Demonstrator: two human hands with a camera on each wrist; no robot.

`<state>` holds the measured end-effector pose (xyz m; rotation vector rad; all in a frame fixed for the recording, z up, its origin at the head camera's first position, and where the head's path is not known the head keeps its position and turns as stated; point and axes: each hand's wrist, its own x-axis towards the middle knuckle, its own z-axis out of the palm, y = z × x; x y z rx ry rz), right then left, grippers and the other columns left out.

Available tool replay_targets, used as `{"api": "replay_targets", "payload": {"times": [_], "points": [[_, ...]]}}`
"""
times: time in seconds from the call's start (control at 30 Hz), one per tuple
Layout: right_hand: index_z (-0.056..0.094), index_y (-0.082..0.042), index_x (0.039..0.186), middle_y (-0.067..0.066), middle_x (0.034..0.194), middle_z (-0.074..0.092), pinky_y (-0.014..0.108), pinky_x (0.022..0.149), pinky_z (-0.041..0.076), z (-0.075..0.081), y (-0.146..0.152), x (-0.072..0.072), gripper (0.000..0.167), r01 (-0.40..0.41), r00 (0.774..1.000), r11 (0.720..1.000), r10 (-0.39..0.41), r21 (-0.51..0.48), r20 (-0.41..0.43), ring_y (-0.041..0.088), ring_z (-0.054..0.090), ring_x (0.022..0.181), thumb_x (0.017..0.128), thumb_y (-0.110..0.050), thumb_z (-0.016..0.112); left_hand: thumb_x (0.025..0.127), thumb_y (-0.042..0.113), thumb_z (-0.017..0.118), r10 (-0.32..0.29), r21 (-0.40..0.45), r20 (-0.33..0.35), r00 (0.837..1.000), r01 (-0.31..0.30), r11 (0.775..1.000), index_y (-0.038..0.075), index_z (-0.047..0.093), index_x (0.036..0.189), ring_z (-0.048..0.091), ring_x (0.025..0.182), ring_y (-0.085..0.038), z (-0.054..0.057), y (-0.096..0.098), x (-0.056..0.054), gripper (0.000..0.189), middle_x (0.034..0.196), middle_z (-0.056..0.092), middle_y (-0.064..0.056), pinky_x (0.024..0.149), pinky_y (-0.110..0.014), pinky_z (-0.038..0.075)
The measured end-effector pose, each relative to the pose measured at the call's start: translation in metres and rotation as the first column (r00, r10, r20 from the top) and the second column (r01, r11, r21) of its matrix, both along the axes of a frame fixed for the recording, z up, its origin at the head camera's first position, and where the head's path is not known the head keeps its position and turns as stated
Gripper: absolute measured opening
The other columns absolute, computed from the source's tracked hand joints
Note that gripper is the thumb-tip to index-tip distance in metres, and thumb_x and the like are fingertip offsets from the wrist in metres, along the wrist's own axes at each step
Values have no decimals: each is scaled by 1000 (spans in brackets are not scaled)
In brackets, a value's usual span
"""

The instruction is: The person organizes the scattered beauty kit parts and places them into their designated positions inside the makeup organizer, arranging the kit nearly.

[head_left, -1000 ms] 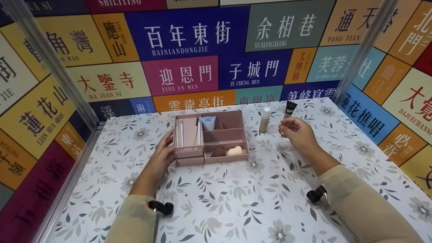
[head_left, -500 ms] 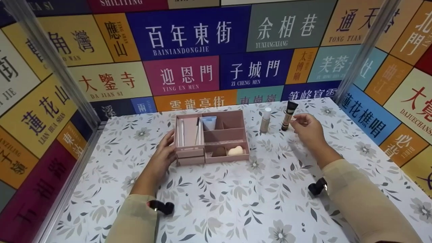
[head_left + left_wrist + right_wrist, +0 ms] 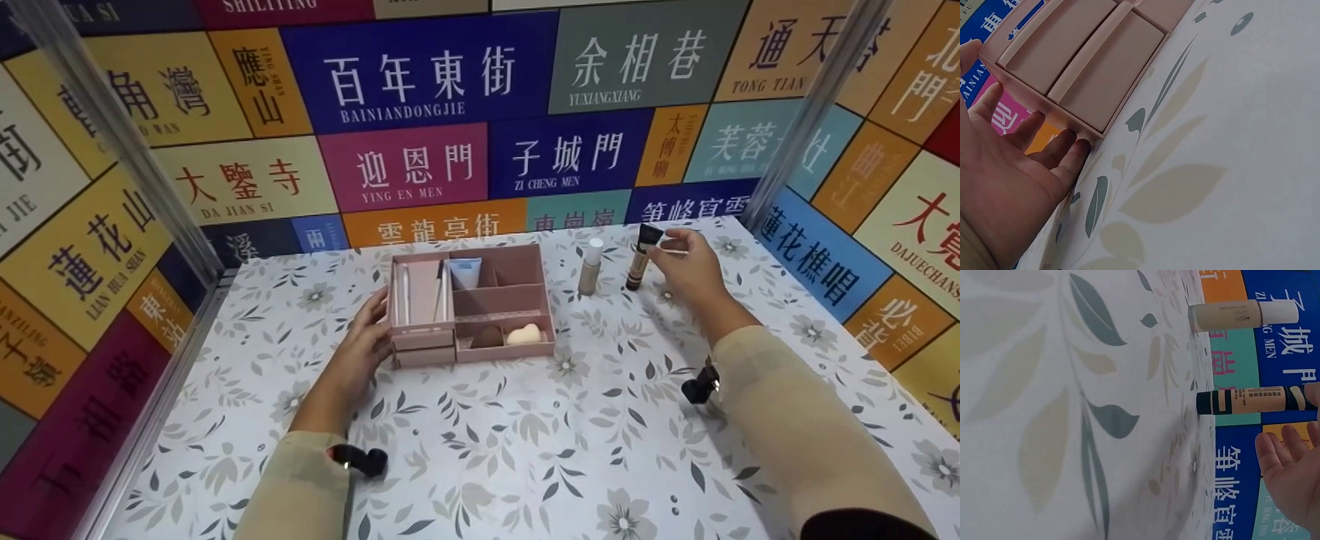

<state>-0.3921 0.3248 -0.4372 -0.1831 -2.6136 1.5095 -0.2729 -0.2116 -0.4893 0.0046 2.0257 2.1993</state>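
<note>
A pink makeup organizer (image 3: 420, 337) stands on the table with two small drawers at its front left. Along its left side my left hand (image 3: 360, 337) rests, fingers extended; the left wrist view shows the fingertips at the organizer's (image 3: 1109, 76) lower edge. To the right stands a tan tube with black ends (image 3: 639, 264), upright on its cap. My right hand (image 3: 694, 270) is beside its upper end, the thumb overlapping the tube (image 3: 1258, 400) in the right wrist view, other fingers apart from it. Left of the tube is a foundation bottle (image 3: 589, 274) with a white cap.
Inside the organizer are a light blue tube (image 3: 465, 274), slim brushes (image 3: 436, 292), a brown sponge (image 3: 487, 337) and a cream sponge (image 3: 523, 334). The table has a floral cloth (image 3: 510, 450). Behind it rises a wall of coloured signs (image 3: 420, 75), with metal posts (image 3: 810, 112) at the corners.
My right hand has drawn back from in front of the tan tube, then risen beside its upper end. The tube stays standing. My left hand has not moved.
</note>
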Motion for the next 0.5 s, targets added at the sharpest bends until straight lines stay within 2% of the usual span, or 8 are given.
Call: {"api": "replay_targets", "payload": {"times": [0.2, 0.27, 0.43, 0.5], "points": [[41, -10, 160, 19, 155, 53, 53, 119, 47, 7, -4, -9, 71, -5, 1000, 1000, 6, 22, -25, 35, 54, 146, 104, -47, 65, 104, 47, 63, 6, -19, 12, 1000, -6, 1000, 52, 32, 164, 38, 158, -21, 0, -1, 0, 68, 176, 24, 8, 132, -48, 31], [43, -10, 159, 19, 152, 54, 51, 118, 48, 8, -4, -11, 67, -15, 999, 999, 17, 34, -36, 34, 55, 143, 106, -45, 64, 105, 45, 61, -3, -14, -6, 1000, 3, 1000, 52, 32, 164, 38, 158, -22, 0, -1, 1, 66, 176, 23, 7, 132, -49, 30], [50, -9, 154, 17, 145, 60, 37, 104, 56, 4, -6, -13, 53, -25, 998, 997, 29, 69, -62, 30, 62, 135, 109, -37, 59, 108, 37, 56, -16, 5, -55, 998, 16, 1000, 49, 33, 164, 39, 157, -23, -3, -1, 3, 62, 174, 25, 5, 131, -49, 30], [53, -10, 151, 15, 142, 61, 31, 96, 57, 2, -8, -13, 49, -14, 997, 997, 19, 73, -70, 28, 65, 130, 110, -35, 59, 107, 38, 57, -12, 5, -55, 998, 12, 1000, 48, 32, 165, 40, 156, -21, -3, -1, 2, 64, 174, 26, 6, 131, -48, 31]]}}
